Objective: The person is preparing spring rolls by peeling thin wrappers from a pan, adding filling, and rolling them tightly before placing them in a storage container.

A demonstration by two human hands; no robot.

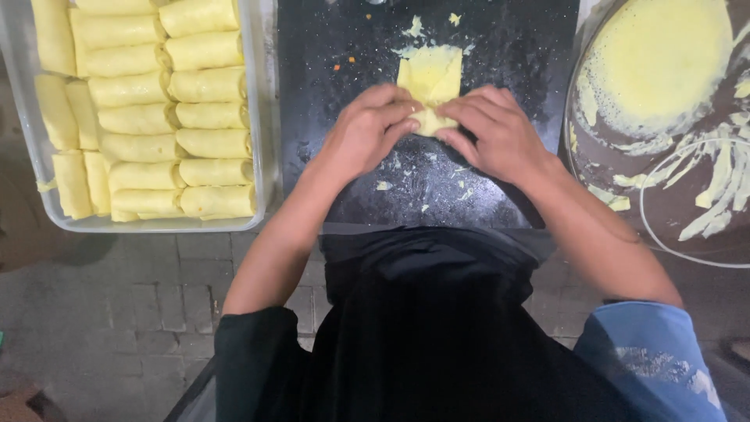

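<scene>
Nearest me, my dark apron hangs over a paved floor. Beyond it, my left hand [366,129] and right hand [496,133] meet on a black board [508,55], about equally near the work. Fingers of both are curled and pinching the near, rolled edge of a thin yellow wrapper [430,78]. The roll's long axis runs left to right; the unrolled sheet extends away from my fingertips. Farther left, a clear tray [262,117] holds rows of finished yellow rolls [207,113]. Far right, a round pan [594,168] is smeared with yellow batter.
</scene>
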